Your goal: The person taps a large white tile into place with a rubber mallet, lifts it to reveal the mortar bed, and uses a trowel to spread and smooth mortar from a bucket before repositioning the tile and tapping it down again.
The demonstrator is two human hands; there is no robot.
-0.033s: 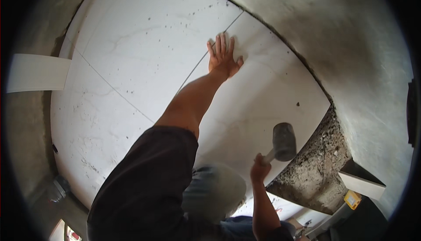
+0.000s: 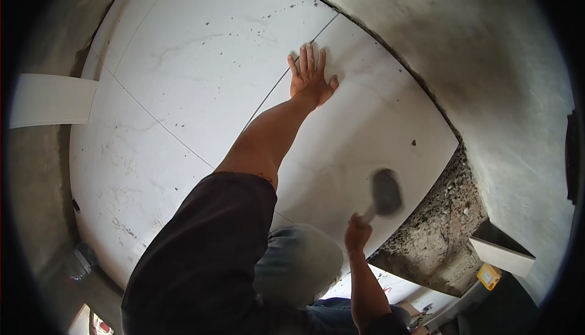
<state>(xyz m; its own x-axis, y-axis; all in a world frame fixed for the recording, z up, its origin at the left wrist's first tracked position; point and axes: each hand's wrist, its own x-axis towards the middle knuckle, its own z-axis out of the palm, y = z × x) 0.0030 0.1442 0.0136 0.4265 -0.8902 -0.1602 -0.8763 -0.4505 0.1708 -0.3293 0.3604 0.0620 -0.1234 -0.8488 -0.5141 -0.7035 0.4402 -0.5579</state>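
Fingers spread, my left hand lies flat on a large white floor tile. Its outer fingertips reach the dark joint between this tile and the one to the left. My right hand is wrapped round the short handle of a rubber mallet. The dark mallet head is over the tile's near right part, blurred by motion; whether it touches the surface I cannot tell. Between my arms, my knee hides part of the tiles.
Grey concrete walls border the tiles at right and left. Rough mortar bed shows beyond the tile's right edge. An off-cut tile piece and a yellow object sit lower right. A pale panel juts in at left.
The mallet head has shifted slightly left and up in the picture, and my right hand has shifted slightly left. My left hand keeps its place on the tile.
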